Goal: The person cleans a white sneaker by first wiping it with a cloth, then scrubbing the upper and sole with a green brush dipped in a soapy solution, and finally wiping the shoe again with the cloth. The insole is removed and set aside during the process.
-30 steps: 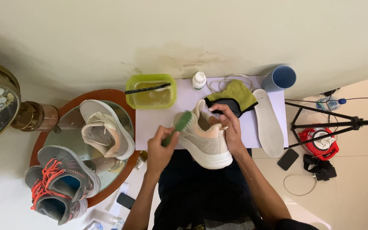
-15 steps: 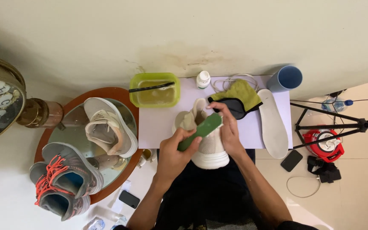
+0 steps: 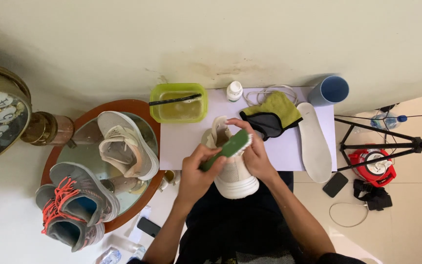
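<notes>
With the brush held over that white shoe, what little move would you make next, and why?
Probably draw the green brush down along the shoe. The left hand grips its handle with the head lying across the shoe's top, while the right hand steadies the shoe from the side.

Both hands meet, left hand (image 3: 196,171) fisted, right hand (image 3: 255,152) fingers curled.

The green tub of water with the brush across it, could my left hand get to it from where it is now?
Probably yes. The left hand holds a green brush at the shoe; the green tub sits just beyond, with only bare white mat between them.
</notes>
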